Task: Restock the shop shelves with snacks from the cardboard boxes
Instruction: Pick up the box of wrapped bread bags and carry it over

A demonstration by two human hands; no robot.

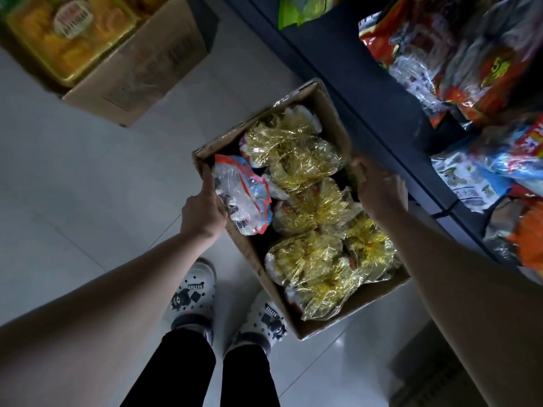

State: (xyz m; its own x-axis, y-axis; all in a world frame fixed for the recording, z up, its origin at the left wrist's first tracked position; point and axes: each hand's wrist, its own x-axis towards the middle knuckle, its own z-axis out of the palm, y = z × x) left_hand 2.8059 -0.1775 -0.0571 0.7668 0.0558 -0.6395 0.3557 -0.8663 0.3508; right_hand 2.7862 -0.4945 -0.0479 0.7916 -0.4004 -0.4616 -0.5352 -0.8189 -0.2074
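Looking down through the head camera, you have the open cardboard box [346,312] at the centre of the frame, just beside the dark shelf [367,92] that runs from 12 to 4 o'clock. Your left hand [202,212] grasps the box wall at its 9 o'clock side; your right hand [382,189] curls over the wall at 3 o'clock. Whether the box rests on the floor cannot be told. Gold-wrapped bags [296,142] fill it, with one clear bag [244,198] against your left fingers. Hold the box level so nothing slides toward the near end, and set it close to the shelf. The foil looks slippery, so lift bags from the top, one at a time. A second box [141,77] sits at 11 o'clock.
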